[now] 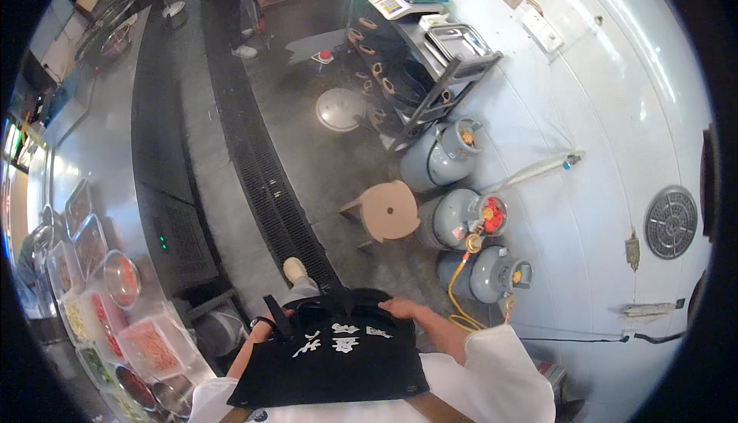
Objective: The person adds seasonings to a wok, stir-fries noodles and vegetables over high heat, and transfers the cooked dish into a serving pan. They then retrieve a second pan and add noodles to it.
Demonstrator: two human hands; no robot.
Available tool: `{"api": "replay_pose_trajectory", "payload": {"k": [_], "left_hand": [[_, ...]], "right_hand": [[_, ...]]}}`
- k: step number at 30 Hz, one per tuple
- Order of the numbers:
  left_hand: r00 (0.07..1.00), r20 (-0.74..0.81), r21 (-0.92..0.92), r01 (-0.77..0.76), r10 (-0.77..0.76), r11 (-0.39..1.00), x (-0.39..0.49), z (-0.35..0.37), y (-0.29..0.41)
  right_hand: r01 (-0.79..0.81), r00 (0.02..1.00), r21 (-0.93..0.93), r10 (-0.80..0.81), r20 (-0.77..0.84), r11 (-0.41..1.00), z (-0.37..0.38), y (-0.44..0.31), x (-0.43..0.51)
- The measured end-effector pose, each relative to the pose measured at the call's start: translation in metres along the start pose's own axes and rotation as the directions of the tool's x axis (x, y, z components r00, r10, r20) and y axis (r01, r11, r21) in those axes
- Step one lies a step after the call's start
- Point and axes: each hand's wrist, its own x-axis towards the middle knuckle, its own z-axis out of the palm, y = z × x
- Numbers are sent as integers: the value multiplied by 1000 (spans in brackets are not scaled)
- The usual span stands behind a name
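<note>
My left hand [281,314], low in the view, is at the left edge of the black apron [323,365] I wear. A dark strap and the apron hide most of its fingers, so its hold cannot be told. A dark band circles that wrist. My right hand [398,309] has its fingers closed on the apron's upper right edge. White writing runs across the apron's front. Ahead of my hands a beige plastic stool [389,212] stands on the floor, beside several grey gas cylinders [452,218].
A steel counter [109,152] along the left bears tubs and bowls of food. A black floor drain grate [253,152] runs forward. Farther off are a round metal lid [340,110], a metal rack [424,106] and a digital scale [392,2]. A yellow hose [452,290] loops at right.
</note>
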Motion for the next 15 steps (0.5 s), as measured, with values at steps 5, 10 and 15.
{"api": "replay_pose_trajectory", "payload": {"k": [5,10,15], "left_hand": [[997,-39,-52,72,-74,996,-4,-77,-15],[985,-159,91,84,-69,992,27,-140,-22],[985,-170,579,127,-33,805,61,-227,-1]], "right_hand": [[-93,991,-130,105,85,987,-106,-111,24],[-10,987,20,13,-161,1000,-146,-145,58],[-81,997,25,80,20,996,-234,-158,143]]}}
